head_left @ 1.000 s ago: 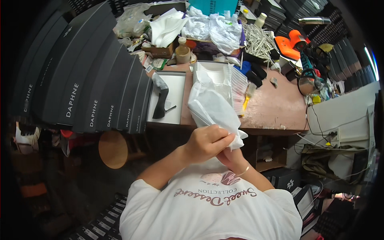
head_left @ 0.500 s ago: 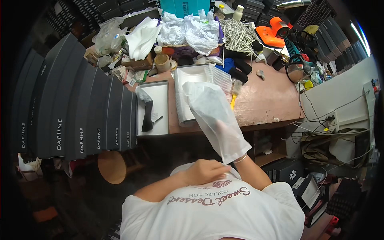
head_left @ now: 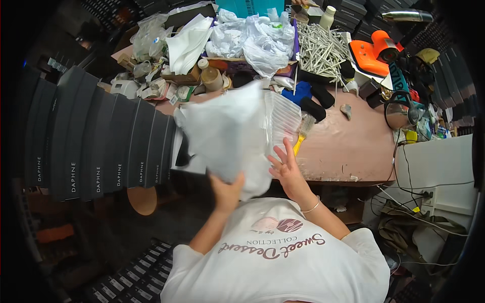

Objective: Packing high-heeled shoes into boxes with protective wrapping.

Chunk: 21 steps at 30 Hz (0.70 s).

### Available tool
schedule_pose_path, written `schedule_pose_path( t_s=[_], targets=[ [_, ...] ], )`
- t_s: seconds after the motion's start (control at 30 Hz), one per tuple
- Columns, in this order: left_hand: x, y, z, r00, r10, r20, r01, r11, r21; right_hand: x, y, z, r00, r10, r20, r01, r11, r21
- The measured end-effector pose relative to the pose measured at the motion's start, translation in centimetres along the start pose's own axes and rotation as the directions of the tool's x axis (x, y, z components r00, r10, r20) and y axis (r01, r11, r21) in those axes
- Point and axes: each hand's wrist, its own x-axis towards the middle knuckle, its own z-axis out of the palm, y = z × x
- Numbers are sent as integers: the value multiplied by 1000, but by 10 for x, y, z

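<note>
My left hand (head_left: 227,191) grips the lower edge of a white dust bag (head_left: 227,135) and holds it up, spread wide, over the front of the pink worktable (head_left: 348,146). My right hand (head_left: 286,169) hovers beside the bag's right edge with its fingers spread and holds nothing. The raised bag hides the tray and shoe that lie on the table behind it. A stack of clear plastic sheets (head_left: 283,117) shows just past the bag's right side.
A tall row of black shoe boxes (head_left: 96,141) stands at my left. The back of the table holds crumpled plastic bags (head_left: 252,38), white sticks (head_left: 318,48), a tape roll (head_left: 211,78), a yellow-handled brush (head_left: 303,132) and an orange tool (head_left: 376,53). A round wooden stool (head_left: 142,200) sits below.
The bag hung long and narrow from both hands; now it is flipped up and spread wide. My right hand has let go and opened beside it. My left hand keeps its grip.
</note>
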Motion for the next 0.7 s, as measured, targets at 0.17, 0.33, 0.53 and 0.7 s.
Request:
schedule_pose_path(
  t_s=[0.17, 0.33, 0.53, 0.7],
  targets=[
    [48, -21, 47, 701, 258, 665, -603, 713, 359, 5, -31, -68, 954, 70, -290, 41, 932, 361],
    [196, -101, 64, 715, 29, 698, -596, 548, 587, -9, -40, -80, 945, -119, -306, 172, 973, 155],
    [249, 33, -22, 899, 284, 333, -290, 956, -34, 73, -1, -15, 998, 20, -59, -26, 995, -96],
    [214, 43, -67, 941, 242, 236, -201, 962, -188, 154, 122, -32, 987, 101, 124, 135, -105, -985]
  ],
)
